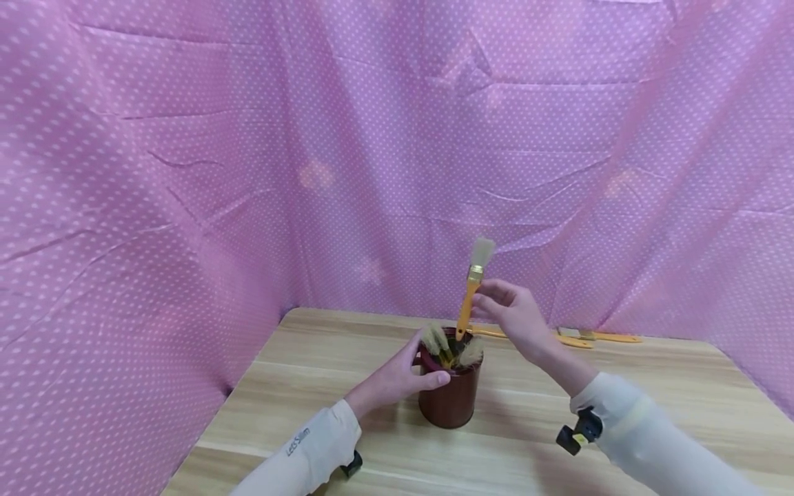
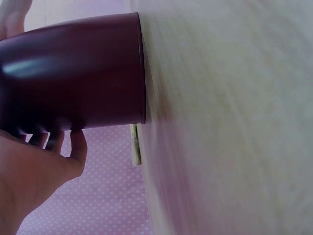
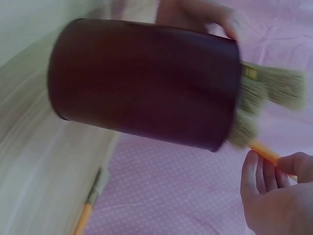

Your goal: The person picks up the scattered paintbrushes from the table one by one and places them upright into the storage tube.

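Note:
A dark red cylindrical pot [image 1: 448,399] stands upright on the table with several paintbrushes [image 3: 283,87] in it, bristles up. My left hand [image 1: 397,379] grips the pot's left side near the rim, thumb across the front. Between its fingertips my right hand [image 1: 517,320] pinches another paintbrush [image 1: 468,296] by its orange handle. That brush points bristles up, and its handle end is at the pot's mouth. The right wrist view shows the orange handle [image 3: 264,152] between thumb and fingers, right beside the pot's rim.
More paintbrushes with orange handles [image 1: 617,337] lie along the back of the wooden table [image 1: 279,399], behind and right of the pot. One brush [image 3: 88,210] shows low in the right wrist view. A pink dotted cloth [image 1: 384,138] hangs behind the table and at its left.

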`<state>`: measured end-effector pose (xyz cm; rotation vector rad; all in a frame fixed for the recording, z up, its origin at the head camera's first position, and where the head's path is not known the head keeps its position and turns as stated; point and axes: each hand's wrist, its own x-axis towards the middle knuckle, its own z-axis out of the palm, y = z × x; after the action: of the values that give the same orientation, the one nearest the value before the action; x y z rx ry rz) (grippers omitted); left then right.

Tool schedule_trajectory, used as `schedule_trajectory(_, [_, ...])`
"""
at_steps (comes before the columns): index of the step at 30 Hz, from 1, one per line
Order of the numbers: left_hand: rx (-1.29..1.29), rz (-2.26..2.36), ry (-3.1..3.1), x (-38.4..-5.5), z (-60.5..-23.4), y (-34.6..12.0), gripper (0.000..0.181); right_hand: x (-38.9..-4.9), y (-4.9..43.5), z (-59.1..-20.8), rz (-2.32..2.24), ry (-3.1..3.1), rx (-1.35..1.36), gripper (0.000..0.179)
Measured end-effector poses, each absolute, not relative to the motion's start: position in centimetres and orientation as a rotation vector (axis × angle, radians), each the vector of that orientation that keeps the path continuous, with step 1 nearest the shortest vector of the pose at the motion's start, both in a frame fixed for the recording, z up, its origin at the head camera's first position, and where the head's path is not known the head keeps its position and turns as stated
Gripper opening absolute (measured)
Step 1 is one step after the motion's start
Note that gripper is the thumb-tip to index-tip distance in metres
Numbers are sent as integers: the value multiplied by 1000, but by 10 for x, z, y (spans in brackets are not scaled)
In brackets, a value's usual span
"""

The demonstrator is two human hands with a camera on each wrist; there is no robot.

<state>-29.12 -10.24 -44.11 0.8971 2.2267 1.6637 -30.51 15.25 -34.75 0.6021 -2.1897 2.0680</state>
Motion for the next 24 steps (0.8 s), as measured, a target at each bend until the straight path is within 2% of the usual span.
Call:
schedule_trajectory(15, [946, 1679, 2207, -294, -441, -102, 87, -308, 146, -367, 1916, -2375, 709, 24])
schedule_trajectory(24, [936, 1688, 2225, -291, -442, -102, 86, -308, 157, -371, 1912, -2381, 744, 30])
